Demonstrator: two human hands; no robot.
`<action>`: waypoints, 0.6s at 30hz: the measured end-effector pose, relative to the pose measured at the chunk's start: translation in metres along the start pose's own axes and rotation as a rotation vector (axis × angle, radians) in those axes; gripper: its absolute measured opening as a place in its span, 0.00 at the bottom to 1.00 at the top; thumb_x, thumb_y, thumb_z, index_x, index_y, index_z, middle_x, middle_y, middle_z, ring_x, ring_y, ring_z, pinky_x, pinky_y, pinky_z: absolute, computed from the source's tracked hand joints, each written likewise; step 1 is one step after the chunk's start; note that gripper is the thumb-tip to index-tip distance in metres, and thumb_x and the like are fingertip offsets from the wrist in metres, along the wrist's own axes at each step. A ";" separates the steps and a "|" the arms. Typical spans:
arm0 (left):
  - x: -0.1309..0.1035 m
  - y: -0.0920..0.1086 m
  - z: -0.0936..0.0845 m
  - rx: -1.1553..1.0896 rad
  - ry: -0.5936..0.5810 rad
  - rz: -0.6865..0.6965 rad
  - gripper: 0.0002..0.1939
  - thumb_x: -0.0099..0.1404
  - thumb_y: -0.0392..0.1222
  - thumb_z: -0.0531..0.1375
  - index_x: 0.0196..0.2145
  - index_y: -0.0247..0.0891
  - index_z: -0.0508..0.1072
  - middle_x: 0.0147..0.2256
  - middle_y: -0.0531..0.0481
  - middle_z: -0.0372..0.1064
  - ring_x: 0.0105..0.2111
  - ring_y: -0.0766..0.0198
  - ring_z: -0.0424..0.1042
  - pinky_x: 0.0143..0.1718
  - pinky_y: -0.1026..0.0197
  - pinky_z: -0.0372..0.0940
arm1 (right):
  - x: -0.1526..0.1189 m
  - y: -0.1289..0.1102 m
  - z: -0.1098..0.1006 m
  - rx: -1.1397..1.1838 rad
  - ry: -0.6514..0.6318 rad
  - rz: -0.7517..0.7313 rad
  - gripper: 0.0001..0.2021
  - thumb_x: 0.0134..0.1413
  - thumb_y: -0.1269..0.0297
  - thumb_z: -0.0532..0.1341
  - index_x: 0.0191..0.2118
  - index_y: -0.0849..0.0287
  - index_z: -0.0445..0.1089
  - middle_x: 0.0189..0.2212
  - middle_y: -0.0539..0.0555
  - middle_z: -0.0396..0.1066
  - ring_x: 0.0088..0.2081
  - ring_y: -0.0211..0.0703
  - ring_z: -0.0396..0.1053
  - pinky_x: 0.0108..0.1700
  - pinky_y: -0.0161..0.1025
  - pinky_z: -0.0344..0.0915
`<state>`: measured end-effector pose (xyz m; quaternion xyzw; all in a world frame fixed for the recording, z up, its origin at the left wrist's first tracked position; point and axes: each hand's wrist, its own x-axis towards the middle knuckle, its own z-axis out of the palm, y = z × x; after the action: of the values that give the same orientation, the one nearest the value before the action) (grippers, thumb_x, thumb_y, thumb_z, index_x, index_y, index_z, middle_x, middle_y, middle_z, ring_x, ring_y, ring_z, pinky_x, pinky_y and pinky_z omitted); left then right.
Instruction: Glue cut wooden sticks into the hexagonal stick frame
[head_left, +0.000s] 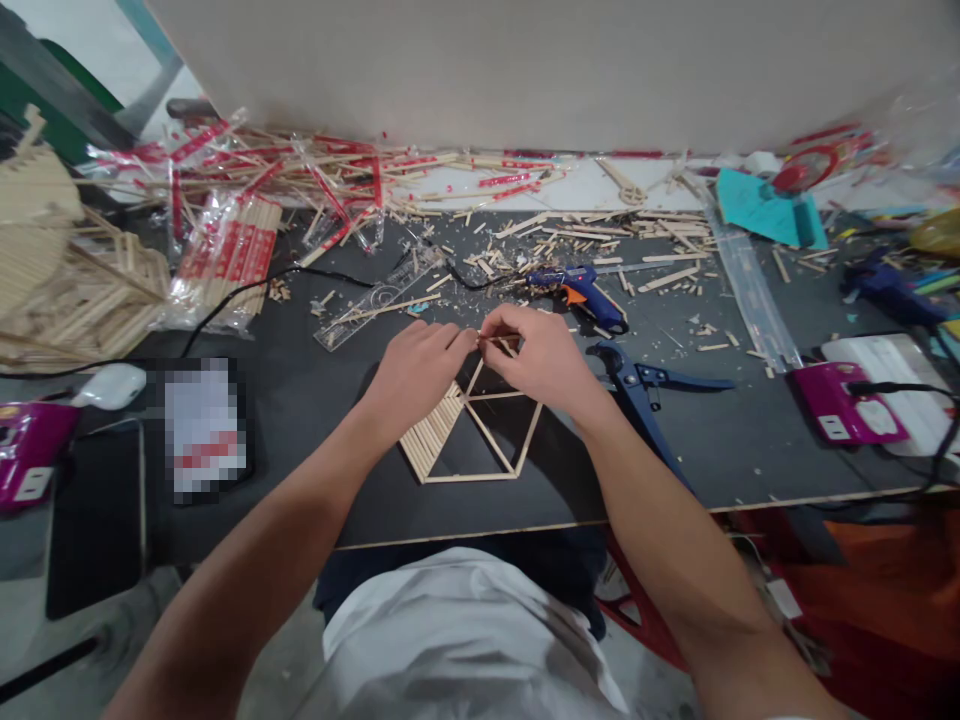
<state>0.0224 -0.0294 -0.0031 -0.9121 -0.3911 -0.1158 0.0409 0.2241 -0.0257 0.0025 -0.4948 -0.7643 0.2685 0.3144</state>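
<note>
A flat six-sided frame of thin wooden sticks [470, 478] lies on the dark tabletop in front of me. One of its triangular sections, on the left, is filled with sticks laid side by side [433, 436]. My left hand [421, 365] is over the frame's upper left, with thumb and forefinger pinched together; what they grip is hidden. Fingertips of my right hand [538, 358] meet it at the far side, closed around a thin wooden stick [506, 338]. Both hands cover the far part of the frame.
A blue glue gun [596, 300] and blue cutters [637, 395] lie to the right. Behind are a clear ruler [375, 305], stick scraps [600, 230] and packaged sticks [232, 250]. Phones [96, 510] and a purple power adapter [844, 405] sit at the sides.
</note>
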 end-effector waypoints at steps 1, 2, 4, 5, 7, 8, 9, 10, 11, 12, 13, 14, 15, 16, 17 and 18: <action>0.000 0.001 0.001 0.006 -0.004 -0.009 0.16 0.76 0.31 0.48 0.48 0.34 0.76 0.36 0.44 0.76 0.36 0.57 0.73 0.38 0.57 0.63 | 0.000 -0.002 0.001 0.001 0.013 -0.016 0.01 0.56 0.66 0.61 0.33 0.55 0.69 0.29 0.50 0.75 0.31 0.42 0.68 0.37 0.41 0.60; 0.000 0.001 0.003 0.006 -0.003 -0.020 0.16 0.75 0.31 0.48 0.48 0.34 0.75 0.36 0.44 0.76 0.36 0.57 0.74 0.36 0.58 0.62 | 0.000 -0.003 0.002 -0.003 0.026 -0.028 0.01 0.55 0.66 0.61 0.32 0.55 0.69 0.28 0.50 0.75 0.31 0.42 0.68 0.37 0.41 0.60; -0.001 0.000 0.005 -0.006 0.010 -0.047 0.16 0.75 0.32 0.48 0.47 0.35 0.75 0.36 0.44 0.76 0.37 0.57 0.75 0.32 0.59 0.61 | 0.000 -0.003 0.004 -0.017 0.047 -0.036 0.03 0.55 0.66 0.62 0.30 0.55 0.70 0.27 0.50 0.74 0.30 0.42 0.67 0.37 0.41 0.60; -0.002 0.000 0.006 -0.013 0.017 -0.060 0.15 0.76 0.33 0.48 0.47 0.35 0.75 0.36 0.44 0.76 0.37 0.58 0.75 0.31 0.60 0.60 | 0.000 -0.003 0.005 -0.020 0.052 -0.036 0.04 0.55 0.65 0.62 0.29 0.54 0.70 0.27 0.49 0.74 0.30 0.42 0.67 0.37 0.41 0.60; -0.003 0.000 0.006 -0.030 0.030 -0.079 0.15 0.76 0.34 0.48 0.46 0.36 0.75 0.35 0.45 0.76 0.36 0.59 0.75 0.30 0.61 0.59 | 0.000 -0.002 0.006 -0.012 0.059 -0.039 0.06 0.54 0.64 0.62 0.27 0.54 0.70 0.26 0.49 0.74 0.30 0.42 0.67 0.38 0.41 0.60; -0.003 0.001 0.006 -0.038 0.039 -0.088 0.16 0.76 0.35 0.48 0.46 0.36 0.75 0.35 0.45 0.76 0.36 0.60 0.75 0.30 0.61 0.59 | 0.000 -0.001 0.006 -0.005 0.064 -0.039 0.06 0.54 0.64 0.62 0.27 0.54 0.70 0.26 0.49 0.74 0.30 0.42 0.67 0.38 0.41 0.60; -0.003 0.002 0.005 -0.045 0.050 -0.097 0.16 0.76 0.35 0.48 0.47 0.36 0.75 0.35 0.45 0.76 0.36 0.60 0.75 0.29 0.61 0.58 | 0.000 -0.001 0.006 0.004 0.074 -0.040 0.06 0.54 0.63 0.62 0.27 0.54 0.70 0.26 0.49 0.74 0.30 0.41 0.66 0.38 0.41 0.61; -0.003 0.002 0.004 -0.053 0.060 -0.104 0.16 0.76 0.35 0.48 0.47 0.36 0.76 0.34 0.45 0.76 0.35 0.60 0.75 0.29 0.61 0.58 | 0.000 -0.001 0.007 0.017 0.086 -0.039 0.06 0.54 0.63 0.62 0.27 0.54 0.70 0.26 0.49 0.74 0.30 0.41 0.66 0.38 0.41 0.61; -0.003 0.003 0.003 -0.061 0.065 -0.109 0.16 0.76 0.35 0.48 0.47 0.36 0.76 0.34 0.45 0.76 0.35 0.60 0.75 0.29 0.61 0.58 | 0.000 -0.001 0.007 0.037 0.095 -0.036 0.07 0.54 0.62 0.62 0.27 0.55 0.71 0.26 0.50 0.74 0.29 0.41 0.65 0.38 0.41 0.60; -0.003 0.004 0.002 -0.064 0.068 -0.111 0.16 0.76 0.34 0.48 0.46 0.35 0.76 0.34 0.45 0.76 0.35 0.59 0.75 0.29 0.61 0.57 | 0.000 0.000 0.007 0.064 0.099 -0.028 0.07 0.54 0.61 0.62 0.27 0.55 0.71 0.25 0.50 0.73 0.29 0.41 0.65 0.37 0.41 0.60; -0.003 0.004 0.001 -0.063 0.065 -0.110 0.15 0.75 0.34 0.49 0.46 0.35 0.76 0.33 0.45 0.76 0.35 0.59 0.76 0.29 0.60 0.57 | 0.000 0.000 0.008 0.099 0.098 -0.019 0.08 0.54 0.60 0.62 0.27 0.55 0.70 0.25 0.50 0.73 0.29 0.40 0.64 0.36 0.40 0.60; -0.003 0.004 0.000 -0.060 0.060 -0.110 0.15 0.75 0.33 0.49 0.45 0.35 0.76 0.33 0.44 0.76 0.35 0.58 0.76 0.29 0.60 0.57 | 0.000 0.000 0.008 0.134 0.092 -0.009 0.08 0.54 0.60 0.62 0.26 0.55 0.70 0.25 0.49 0.72 0.28 0.40 0.63 0.35 0.40 0.59; -0.003 0.004 0.000 -0.058 0.054 -0.108 0.15 0.74 0.32 0.50 0.45 0.34 0.76 0.34 0.44 0.76 0.35 0.58 0.76 0.29 0.60 0.57 | 0.001 0.001 0.009 0.161 0.088 0.003 0.08 0.53 0.59 0.62 0.26 0.56 0.71 0.24 0.49 0.72 0.28 0.39 0.63 0.34 0.39 0.59; -0.004 0.004 0.000 -0.057 0.049 -0.108 0.15 0.73 0.32 0.50 0.46 0.34 0.76 0.34 0.44 0.77 0.35 0.58 0.76 0.29 0.60 0.57 | 0.001 0.001 0.009 0.175 0.085 0.017 0.08 0.52 0.60 0.63 0.26 0.56 0.71 0.24 0.49 0.71 0.27 0.39 0.62 0.33 0.39 0.58; -0.004 0.004 0.001 -0.057 0.046 -0.108 0.15 0.73 0.32 0.50 0.46 0.34 0.76 0.35 0.43 0.77 0.36 0.57 0.76 0.29 0.60 0.57 | 0.001 0.002 0.010 0.178 0.084 0.028 0.07 0.51 0.60 0.63 0.26 0.56 0.71 0.24 0.49 0.72 0.27 0.38 0.62 0.33 0.39 0.58; -0.005 0.003 0.002 -0.059 0.043 -0.110 0.15 0.73 0.31 0.50 0.46 0.34 0.76 0.36 0.43 0.77 0.36 0.57 0.76 0.29 0.60 0.58 | 0.001 0.002 0.010 0.170 0.085 0.036 0.06 0.50 0.61 0.63 0.27 0.56 0.72 0.24 0.49 0.72 0.27 0.38 0.62 0.33 0.39 0.58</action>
<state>0.0220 -0.0344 -0.0062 -0.8875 -0.4359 -0.1489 0.0162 0.2173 -0.0252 -0.0056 -0.4910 -0.7155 0.3169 0.3827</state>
